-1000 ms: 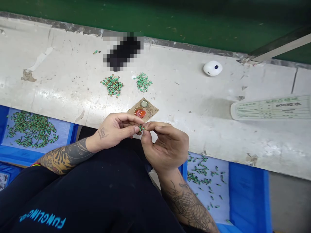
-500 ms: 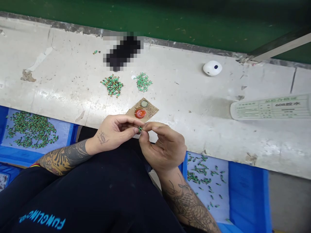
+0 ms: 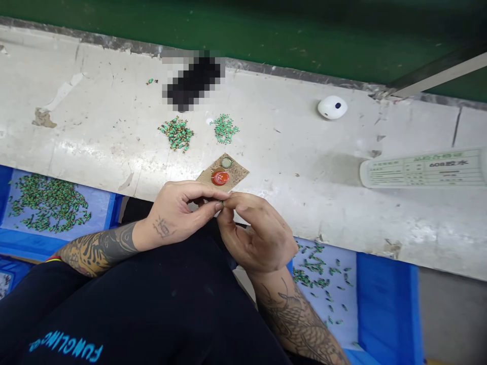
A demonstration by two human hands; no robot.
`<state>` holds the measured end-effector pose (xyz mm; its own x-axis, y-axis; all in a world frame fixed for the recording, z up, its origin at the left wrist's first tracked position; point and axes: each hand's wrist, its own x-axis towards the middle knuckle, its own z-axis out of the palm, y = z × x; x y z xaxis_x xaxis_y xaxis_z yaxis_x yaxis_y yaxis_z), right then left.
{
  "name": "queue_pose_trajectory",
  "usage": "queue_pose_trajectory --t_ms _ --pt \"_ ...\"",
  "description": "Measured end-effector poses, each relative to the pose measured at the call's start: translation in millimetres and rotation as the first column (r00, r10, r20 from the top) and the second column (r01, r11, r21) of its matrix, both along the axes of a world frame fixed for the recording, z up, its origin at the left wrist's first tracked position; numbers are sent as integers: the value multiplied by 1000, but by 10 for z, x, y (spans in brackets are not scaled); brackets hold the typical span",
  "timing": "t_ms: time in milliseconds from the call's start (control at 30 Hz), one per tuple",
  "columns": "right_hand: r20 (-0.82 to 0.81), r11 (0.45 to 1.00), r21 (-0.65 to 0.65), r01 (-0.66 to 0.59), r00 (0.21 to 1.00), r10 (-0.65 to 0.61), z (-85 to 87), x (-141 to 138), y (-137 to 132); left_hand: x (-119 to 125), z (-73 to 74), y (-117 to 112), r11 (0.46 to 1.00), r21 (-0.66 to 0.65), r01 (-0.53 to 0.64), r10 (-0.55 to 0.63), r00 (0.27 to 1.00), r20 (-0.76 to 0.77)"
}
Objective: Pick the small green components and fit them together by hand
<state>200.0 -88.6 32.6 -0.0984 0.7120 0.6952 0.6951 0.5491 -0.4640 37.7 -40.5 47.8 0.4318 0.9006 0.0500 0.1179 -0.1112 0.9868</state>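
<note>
Green part (image 3: 219, 206), just one, sits pinched between the fingertips of the left hand (image 3: 177, 215) and right hand (image 3: 254, 238), both curled closed. Beyond them is the desk (image 3: 114, 137), below them two blue trays (image 3: 112, 213) (image 3: 388, 309); past the fingertips lie two green heaps (image 3: 177, 134) (image 3: 224, 128) and one cardboard scrap (image 3: 238, 172) with one red dab (image 3: 220, 178).

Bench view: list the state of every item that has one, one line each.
left hand, pinching a green piece
right hand, pinching the same piece
red blob, glossy, on the cardboard scrap
cardboard scrap, flat on the bench
glue bottle, lying on its side
blue tray, holding scattered green pieces
</note>
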Motion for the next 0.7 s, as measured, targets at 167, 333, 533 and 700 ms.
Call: queue_pose_trajectory --t_ms 167,333,533,700 --pt "-17 998 54 -40 999 41 25 6 -16 -5 6 -5 998 -69 6 0 996 85" --pt "-298 992 -111 -65 954 29 81 -39 -19 -30 -25 -34 983 -181 23 9 985 172" --pt "-286 993 -99 -64 958 33 128 -88 -19 -32 -28 -63 980 -197 20 24 976 218" --pt "-165 1000 6 23 986 -22 156 -136 -6 8 6 -67 966 -259 -7 80 959 273"
